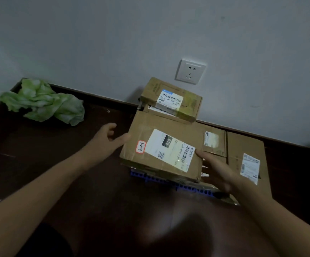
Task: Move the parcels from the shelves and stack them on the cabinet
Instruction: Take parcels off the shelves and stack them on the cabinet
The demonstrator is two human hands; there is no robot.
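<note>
Your left hand rests open-fingered against the labelled parcel, your right hand pinches its edge; skewed atop lower parcels on the tabletop, it could slide off when released.

at the upper left of the frame you see a crumpled green leafy bundle; right of centre, higher up, a white wall socket sits on the grey wall.
</note>
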